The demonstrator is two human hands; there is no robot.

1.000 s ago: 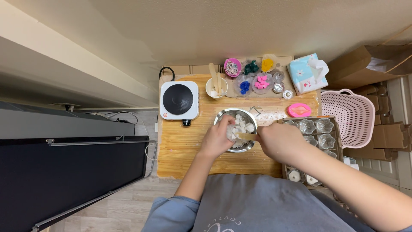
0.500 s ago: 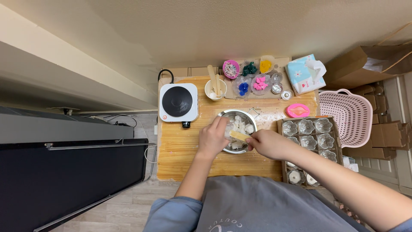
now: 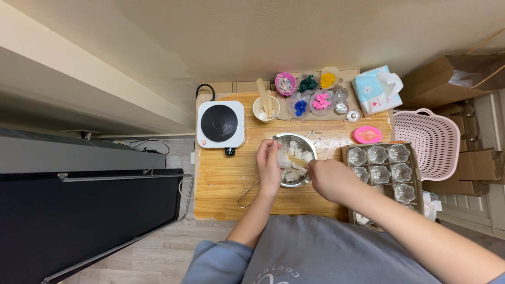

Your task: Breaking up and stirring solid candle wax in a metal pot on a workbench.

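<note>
- Head view: a flat wooden stick is gripped in the right hand, its tip among white chunks in the steel bowl on the table.
- The bowl's rim is clasped by the left hand, wrist straight.
- The chunks appear unmelted; the glass moulds are judged mostly unfilled.

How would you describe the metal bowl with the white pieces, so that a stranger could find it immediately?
Find the wooden table with the white hot plate at its far left corner. Just right of and nearer than that plate sits a round metal bowl between the left hand and right hand. It alone is shiny steel and holds white chunks; the small cups behind it hold coloured bits.
</note>
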